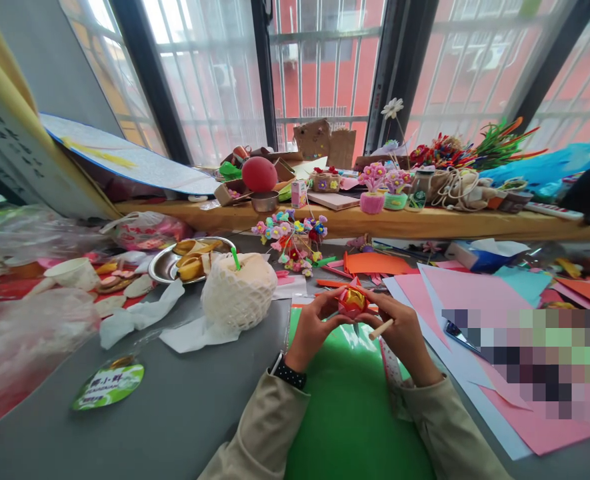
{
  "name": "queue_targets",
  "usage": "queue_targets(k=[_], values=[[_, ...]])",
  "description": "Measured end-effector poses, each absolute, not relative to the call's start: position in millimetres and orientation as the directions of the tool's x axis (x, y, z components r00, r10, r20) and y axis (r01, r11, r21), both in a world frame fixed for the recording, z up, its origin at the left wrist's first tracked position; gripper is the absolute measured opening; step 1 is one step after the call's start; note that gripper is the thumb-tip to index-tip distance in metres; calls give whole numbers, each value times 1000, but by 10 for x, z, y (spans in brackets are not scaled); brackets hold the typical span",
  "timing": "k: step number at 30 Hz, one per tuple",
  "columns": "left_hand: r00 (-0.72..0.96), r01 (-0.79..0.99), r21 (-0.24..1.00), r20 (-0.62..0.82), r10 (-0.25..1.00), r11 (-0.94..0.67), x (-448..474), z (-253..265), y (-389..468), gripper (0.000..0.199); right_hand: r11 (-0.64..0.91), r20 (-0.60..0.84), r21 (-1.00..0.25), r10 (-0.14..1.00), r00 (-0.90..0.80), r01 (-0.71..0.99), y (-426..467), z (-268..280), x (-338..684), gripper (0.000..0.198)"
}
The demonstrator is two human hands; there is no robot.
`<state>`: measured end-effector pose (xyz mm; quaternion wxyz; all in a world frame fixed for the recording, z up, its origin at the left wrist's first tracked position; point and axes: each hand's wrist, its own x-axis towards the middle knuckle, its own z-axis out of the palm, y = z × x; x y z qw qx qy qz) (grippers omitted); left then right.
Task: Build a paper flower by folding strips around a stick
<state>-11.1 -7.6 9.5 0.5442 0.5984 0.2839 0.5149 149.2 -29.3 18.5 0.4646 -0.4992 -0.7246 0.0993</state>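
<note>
A small red, pink and gold folded paper flower [353, 301] is held up over a green sheet [355, 413] on the desk. My left hand [312, 330] pinches its left side, thumb beneath and fingers behind. From the other side, my right hand [399, 325] has its fingers closed on the flower's edge. A pale wooden stick [381, 329] is also in my right hand, pointing down and left. Parts of the fingertips are hidden behind the flower.
Left of my hands stand a coconut in white netting [239, 293] and a metal bowl [162, 263] with banana peels. Coloured paper sheets [475, 287] lie on the right. Behind are pipe-cleaner flowers [292, 240] and a crowded wooden sill [199, 220] with a red balloon [259, 175].
</note>
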Motion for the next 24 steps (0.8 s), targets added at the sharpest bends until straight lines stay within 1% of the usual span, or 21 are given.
queue_targets(k=[6, 10, 14, 17, 20, 24], values=[[281, -215, 949, 286, 916, -230, -112, 75, -70, 39, 482, 573, -601, 816, -76, 638, -308, 223, 1480, 42], [274, -230, 947, 282, 919, -222, -109, 125, -86, 38, 483, 563, -634, 824, -68, 604, -313, 236, 1478, 46], [210, -257, 951, 232, 950, -175, -117, 216, -106, 40, 450, 541, -669, 841, -29, 592, -320, 255, 1489, 50], [155, -281, 948, 197, 968, -148, -133, 246, -106, 39, 431, 537, -680, 844, 2, 593, -327, 266, 1490, 40], [130, -286, 950, 172, 977, -129, -145, 226, -87, 40, 454, 570, -651, 822, -4, 608, -329, 267, 1474, 28], [147, -275, 954, 162, 976, -117, -141, 181, -63, 46, 456, 588, -630, 809, 2, 629, -330, 250, 1451, 24]])
